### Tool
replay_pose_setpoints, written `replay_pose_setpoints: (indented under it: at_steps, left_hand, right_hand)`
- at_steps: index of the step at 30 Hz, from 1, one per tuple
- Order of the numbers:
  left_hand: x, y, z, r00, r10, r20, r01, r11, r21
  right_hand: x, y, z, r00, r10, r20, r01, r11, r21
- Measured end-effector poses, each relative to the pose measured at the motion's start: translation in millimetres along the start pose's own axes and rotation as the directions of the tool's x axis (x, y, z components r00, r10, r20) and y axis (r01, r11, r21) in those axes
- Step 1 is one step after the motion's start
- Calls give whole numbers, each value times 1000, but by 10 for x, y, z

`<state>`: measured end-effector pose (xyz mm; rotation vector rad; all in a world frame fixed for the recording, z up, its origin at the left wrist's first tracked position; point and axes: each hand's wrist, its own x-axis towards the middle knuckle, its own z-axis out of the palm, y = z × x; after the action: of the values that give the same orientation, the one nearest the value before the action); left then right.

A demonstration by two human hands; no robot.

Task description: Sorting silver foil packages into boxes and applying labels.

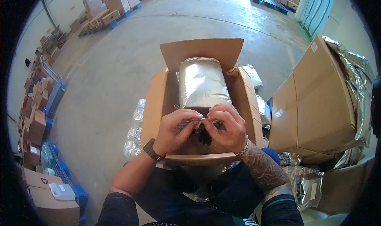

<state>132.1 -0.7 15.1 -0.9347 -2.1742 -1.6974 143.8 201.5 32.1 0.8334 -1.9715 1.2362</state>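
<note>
An open cardboard box [154, 106] stands before me, its far flap raised. A large silver foil package [204, 80] lies in it, towards the far side. My left hand [178, 127] and my right hand [227, 126] meet above the near part of the box, just this side of the package. Between the fingertips of both is a small, thin, light-coloured piece [203, 118]; what it is I cannot tell. Dark material [204, 138] shows below the hands inside the box. A watch is on my left wrist and a chain bracelet on my right.
A large tilted carton [321, 106] with foil bags stands at the right, a foil pouch [303, 184] below it. Clear plastic packaging [134, 133] lies left of the box. Cartons on pallets line the left wall, with a platform cart [55, 98] and a white jug [62, 191].
</note>
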Motion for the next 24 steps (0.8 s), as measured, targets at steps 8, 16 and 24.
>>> replay_pose_setpoints:
  at_steps: [8,16,24]
  left_hand:
    - [60,104,-19,995,94,38,-98,989,114]
    - [59,119,-42,993,104,64,-112,984,141]
    - [37,137,-68,990,106,93,-118,984,131]
  right_hand:
    - [-44,59,-16,994,-100,35,99,994,39]
    - [-51,65,-12,981,-176,85,181,982,-49]
    - [-64,11,1,983,-142,120,152,986,-75]
